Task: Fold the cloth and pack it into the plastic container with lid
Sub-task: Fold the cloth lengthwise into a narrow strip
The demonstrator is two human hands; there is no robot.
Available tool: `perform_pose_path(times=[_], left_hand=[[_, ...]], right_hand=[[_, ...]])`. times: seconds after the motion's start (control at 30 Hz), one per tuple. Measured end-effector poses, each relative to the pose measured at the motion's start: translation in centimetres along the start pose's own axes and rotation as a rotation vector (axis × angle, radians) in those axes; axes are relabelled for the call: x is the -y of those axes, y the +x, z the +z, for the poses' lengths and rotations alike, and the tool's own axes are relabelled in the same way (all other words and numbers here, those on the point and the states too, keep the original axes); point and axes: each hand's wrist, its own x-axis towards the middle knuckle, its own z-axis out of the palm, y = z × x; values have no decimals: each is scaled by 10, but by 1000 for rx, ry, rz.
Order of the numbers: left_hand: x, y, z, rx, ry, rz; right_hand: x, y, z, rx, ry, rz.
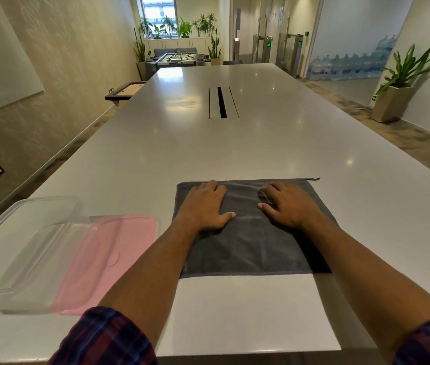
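- The cloth (250,233) lies flat on the table (261,143), lower centre of the frame.
- Both hands rest on its far half: left hand (206,206) at left, right hand (287,206) at right.
- The lid (103,262) lies left of the cloth.
- The container (21,248) sits at lower left, overlapping the lid's left edge.

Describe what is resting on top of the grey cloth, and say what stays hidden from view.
Both hands lie flat on the grey cloth: the left hand and the right hand, palms down, fingers spread. The cloth beneath the palms and forearms is covered, so any creases there cannot be seen.
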Motion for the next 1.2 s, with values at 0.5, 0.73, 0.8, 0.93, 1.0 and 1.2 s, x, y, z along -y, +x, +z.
perform_pose_path(times=[0.5, 0.73, 0.8, 0.93, 1.0, 1.2], left_hand=[[-61, 13, -42, 1005, -265, -28], [-78, 5, -43, 997, -121, 10], [-80, 4, -44, 1006, -96, 9], [-83, 0, -42, 1010, -56, -35], [-86, -2, -41, 1008, -34, -36], [-89, 0, -42, 987, -61, -40]], right_hand=[[55, 9, -53, 957, 589, -63], [73, 10, -47, 972, 373, -127], [76, 9, -46, 981, 321, -128], [80, 5, -46, 970, 275, -122], [81, 4, -47, 959, 283, -109], [82, 4, -56, 962, 312, -84]])
